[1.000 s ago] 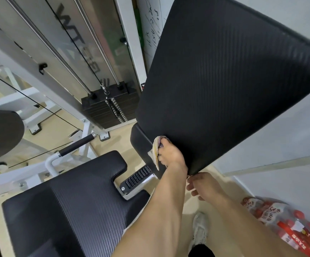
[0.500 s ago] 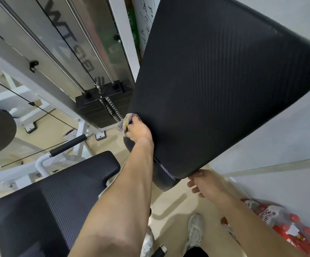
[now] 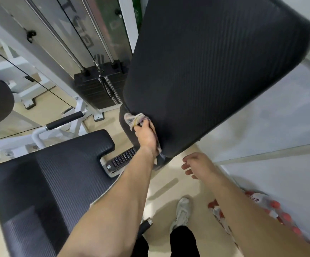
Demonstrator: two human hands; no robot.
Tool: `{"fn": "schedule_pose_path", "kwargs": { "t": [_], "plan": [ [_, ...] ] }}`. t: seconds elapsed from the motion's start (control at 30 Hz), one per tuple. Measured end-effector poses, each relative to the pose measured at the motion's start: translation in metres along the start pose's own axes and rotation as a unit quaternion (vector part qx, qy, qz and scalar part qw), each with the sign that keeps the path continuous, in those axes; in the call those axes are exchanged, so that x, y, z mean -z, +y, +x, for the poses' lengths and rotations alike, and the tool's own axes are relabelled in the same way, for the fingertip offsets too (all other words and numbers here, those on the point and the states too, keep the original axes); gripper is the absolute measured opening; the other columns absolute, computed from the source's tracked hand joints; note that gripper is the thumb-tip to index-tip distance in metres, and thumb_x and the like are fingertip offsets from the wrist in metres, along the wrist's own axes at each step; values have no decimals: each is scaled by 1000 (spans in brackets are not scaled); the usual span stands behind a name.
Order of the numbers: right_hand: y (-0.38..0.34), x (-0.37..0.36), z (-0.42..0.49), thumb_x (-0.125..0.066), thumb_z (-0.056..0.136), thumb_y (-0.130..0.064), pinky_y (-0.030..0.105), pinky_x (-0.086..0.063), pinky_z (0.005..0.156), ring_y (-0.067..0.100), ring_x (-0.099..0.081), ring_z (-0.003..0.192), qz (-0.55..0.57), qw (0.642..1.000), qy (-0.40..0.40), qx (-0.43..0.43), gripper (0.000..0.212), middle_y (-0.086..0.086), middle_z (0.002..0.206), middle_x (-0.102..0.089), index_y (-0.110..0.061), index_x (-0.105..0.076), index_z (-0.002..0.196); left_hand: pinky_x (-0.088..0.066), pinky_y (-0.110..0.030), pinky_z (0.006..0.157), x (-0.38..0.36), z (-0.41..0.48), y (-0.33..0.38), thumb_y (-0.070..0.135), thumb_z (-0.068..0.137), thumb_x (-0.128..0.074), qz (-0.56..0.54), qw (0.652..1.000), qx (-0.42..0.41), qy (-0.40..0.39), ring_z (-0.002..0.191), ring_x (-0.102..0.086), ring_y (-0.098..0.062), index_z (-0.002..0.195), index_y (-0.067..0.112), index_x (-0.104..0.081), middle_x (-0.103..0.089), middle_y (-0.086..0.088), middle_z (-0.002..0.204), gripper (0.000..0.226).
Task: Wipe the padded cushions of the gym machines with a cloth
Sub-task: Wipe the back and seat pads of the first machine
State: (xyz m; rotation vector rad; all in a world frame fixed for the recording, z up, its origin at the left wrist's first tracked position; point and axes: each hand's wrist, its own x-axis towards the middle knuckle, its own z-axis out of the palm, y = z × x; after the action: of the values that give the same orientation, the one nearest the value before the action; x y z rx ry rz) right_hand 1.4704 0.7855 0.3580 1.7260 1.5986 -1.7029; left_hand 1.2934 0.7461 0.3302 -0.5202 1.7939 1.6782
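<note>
A large black padded back cushion (image 3: 215, 71) fills the upper middle of the head view, tilted toward me. My left hand (image 3: 145, 135) grips a crumpled pale cloth (image 3: 134, 119) and presses it against the cushion's lower left edge. My right hand (image 3: 196, 165) hangs free just below the cushion's bottom corner, fingers loosely spread, holding nothing and not touching the pad. A black padded seat cushion (image 3: 44, 180) lies at the lower left, partly hidden by my left forearm.
A black weight stack (image 3: 98, 89) with steel guide rods and a cable stands behind the cushion. White frame tubes and a black-gripped handle (image 3: 63, 120) lie at left. A pack of red-capped bottles (image 3: 272, 210) sits on the floor by the right wall. My shoe (image 3: 182, 210) is below.
My left hand with the cloth has slid back down along the cushion's left edge toward the bottom corner. My right hand has come off the cushion's lower edge and now hangs free.
</note>
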Motion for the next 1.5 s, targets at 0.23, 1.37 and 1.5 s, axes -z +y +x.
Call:
{"fn": "schedule_pose_path", "kwargs": {
  "t": [0.23, 1.37, 1.5],
  "plan": [
    [0, -15, 0, -40, 97, -14, 34, -53, 70, 26, -68, 76, 32, 999, 1, -8, 27, 9, 94, -72, -12, -64, 109, -42, -49, 111, -2, -65, -45, 43, 88, -56, -39, 996, 81, -5, 117, -59, -30, 119, 28, -46, -60, -6, 125, 36],
    [-76, -21, -53, -36, 102, -46, 29, -56, 77, 19, -72, 83, 717, 686, 92, 80, 42, -1, 93, -77, -21, -69, 108, -50, -40, 90, 42, -121, 44, 1, 97, -56, 230, 882, -77, -404, 92, -61, -21, 96, 22, -80, -74, -4, 98, 31],
    [-77, -36, -49, -41, 87, -69, 42, -36, 117, 19, -48, 138, 633, 742, 154, 159, 78, 1, 153, -48, -27, -39, 153, -56, -38, 85, 19, -123, 56, 10, 96, -63, 259, 874, -169, -375, 85, -65, -20, 92, 8, -77, -74, -11, 89, 14]
  ]
}}
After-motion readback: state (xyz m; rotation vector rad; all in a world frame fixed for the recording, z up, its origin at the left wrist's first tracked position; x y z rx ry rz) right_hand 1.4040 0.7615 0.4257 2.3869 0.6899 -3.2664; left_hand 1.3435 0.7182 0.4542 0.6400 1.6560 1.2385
